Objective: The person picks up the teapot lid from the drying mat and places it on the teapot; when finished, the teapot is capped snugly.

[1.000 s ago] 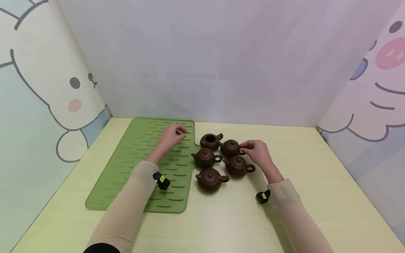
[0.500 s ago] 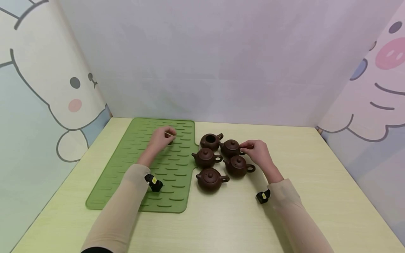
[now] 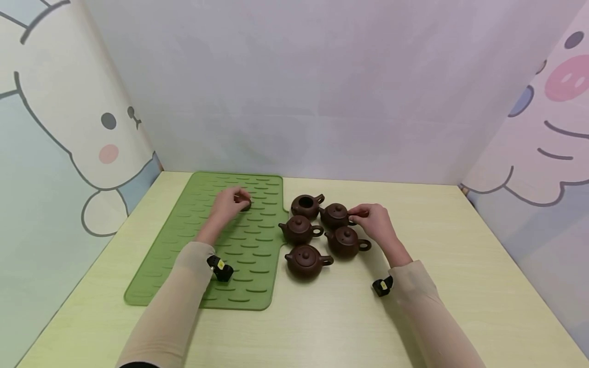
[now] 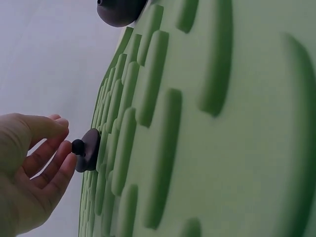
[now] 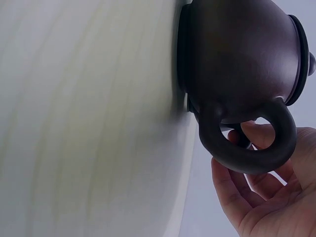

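Observation:
A small dark brown teapot lid [image 3: 247, 206] lies knob up on the green ribbed mat [image 3: 248, 245]. Beside its knob are the fingertips of my left hand [image 3: 224, 205]; in the left wrist view the thumb stands apart from the lid. At the back of the teapot group, one teapot [image 3: 300, 211] has no lid and its round opening shows. To its right, my right hand [image 3: 376, 222] pinches the handle of a lidded teapot [image 3: 335, 216]. In the right wrist view a nearer teapot [image 5: 242, 64] partly hides the pinching fingers behind its looped handle.
Just right of the mat stand more lidded dark brown teapots: a left one [image 3: 298, 231], a front one [image 3: 306, 263] and a right one [image 3: 345, 243]. All stand close together on the pale wood table [image 3: 437, 245]. A pale cloth wall [image 3: 303, 102] rises behind the table.
My left hand has moved left and slightly down over the mat, away from the teapots. The lid now shows beside its fingers on the mat. My right hand has stayed at its teapot.

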Demonstrator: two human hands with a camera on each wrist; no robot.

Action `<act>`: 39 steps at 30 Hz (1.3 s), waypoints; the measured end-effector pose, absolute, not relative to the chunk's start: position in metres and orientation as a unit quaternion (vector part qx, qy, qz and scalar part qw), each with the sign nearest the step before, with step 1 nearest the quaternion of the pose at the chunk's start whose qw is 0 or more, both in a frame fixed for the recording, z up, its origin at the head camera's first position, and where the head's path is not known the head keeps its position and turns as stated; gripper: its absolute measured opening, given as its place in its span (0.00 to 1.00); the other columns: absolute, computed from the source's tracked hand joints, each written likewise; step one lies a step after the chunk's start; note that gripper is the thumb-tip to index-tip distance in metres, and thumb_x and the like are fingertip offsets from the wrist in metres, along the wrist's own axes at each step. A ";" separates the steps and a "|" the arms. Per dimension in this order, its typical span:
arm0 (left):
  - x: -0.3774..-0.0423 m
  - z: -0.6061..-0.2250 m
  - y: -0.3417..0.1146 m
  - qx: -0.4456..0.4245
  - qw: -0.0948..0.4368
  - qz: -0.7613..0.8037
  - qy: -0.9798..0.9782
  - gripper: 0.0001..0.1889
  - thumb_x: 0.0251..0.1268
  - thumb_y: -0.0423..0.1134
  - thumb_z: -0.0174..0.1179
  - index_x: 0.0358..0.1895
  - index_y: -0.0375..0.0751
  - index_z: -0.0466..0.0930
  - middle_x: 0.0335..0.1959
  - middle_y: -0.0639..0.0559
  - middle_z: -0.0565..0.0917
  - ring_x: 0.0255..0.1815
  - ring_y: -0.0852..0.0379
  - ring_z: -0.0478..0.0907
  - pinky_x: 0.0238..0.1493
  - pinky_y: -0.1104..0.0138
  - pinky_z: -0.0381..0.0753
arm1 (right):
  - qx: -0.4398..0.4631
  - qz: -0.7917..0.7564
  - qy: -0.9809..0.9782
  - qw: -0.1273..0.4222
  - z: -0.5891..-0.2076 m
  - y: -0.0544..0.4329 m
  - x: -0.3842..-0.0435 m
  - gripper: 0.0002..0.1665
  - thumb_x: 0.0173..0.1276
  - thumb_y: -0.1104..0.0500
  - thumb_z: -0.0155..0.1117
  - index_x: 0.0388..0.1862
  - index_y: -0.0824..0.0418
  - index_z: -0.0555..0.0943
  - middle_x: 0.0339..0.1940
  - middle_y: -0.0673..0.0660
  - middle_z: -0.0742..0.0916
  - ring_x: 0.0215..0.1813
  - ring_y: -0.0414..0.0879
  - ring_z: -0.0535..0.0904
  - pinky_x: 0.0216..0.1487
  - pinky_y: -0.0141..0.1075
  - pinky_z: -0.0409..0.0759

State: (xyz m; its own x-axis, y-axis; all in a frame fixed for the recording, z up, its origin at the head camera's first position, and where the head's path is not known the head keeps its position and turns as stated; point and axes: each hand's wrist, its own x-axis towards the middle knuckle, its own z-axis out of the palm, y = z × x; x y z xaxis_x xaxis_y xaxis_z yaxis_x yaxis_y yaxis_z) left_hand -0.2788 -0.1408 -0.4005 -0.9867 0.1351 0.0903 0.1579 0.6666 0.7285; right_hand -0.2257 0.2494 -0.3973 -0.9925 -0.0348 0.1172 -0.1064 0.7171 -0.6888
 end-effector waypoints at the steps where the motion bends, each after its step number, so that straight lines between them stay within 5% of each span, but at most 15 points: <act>1: -0.280 -0.401 -0.141 -0.078 0.015 -0.400 -0.913 0.11 0.73 0.34 0.58 0.53 0.35 0.81 0.51 0.38 0.83 0.53 0.42 0.80 0.54 0.50 0.81 | 0.038 0.374 -0.925 0.048 -0.397 0.249 -0.226 0.10 0.68 0.64 0.67 0.46 0.64 0.88 0.42 0.63 0.91 0.46 0.56 0.88 0.49 0.49 0.84; 26: -0.279 -0.409 -0.147 -0.030 0.020 -0.365 -0.930 0.09 0.70 0.28 0.57 0.49 0.37 0.82 0.50 0.37 0.83 0.52 0.41 0.80 0.51 0.51 0.82 | 0.069 0.354 -0.932 0.017 -0.389 0.250 -0.230 0.12 0.70 0.60 0.65 0.48 0.64 0.87 0.46 0.63 0.90 0.50 0.58 0.87 0.52 0.50 0.84; 39: -0.283 -0.405 -0.143 -0.023 0.017 -0.348 -0.937 0.08 0.71 0.31 0.57 0.49 0.39 0.81 0.50 0.39 0.83 0.51 0.42 0.80 0.50 0.52 0.81 | 0.086 0.347 -0.934 -0.006 -0.365 0.242 -0.260 0.17 0.73 0.56 0.62 0.55 0.63 0.84 0.54 0.64 0.87 0.58 0.61 0.84 0.57 0.54 0.81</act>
State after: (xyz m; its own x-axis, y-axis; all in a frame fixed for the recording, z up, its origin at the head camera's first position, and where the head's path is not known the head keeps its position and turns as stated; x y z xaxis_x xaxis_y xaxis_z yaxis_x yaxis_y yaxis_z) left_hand -0.2835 -0.1432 -0.4051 -0.9984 0.0311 0.0482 0.0550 0.7574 0.6507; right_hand -0.2598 0.2417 -0.3652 -0.9852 -0.1645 0.0488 -0.1564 0.7445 -0.6490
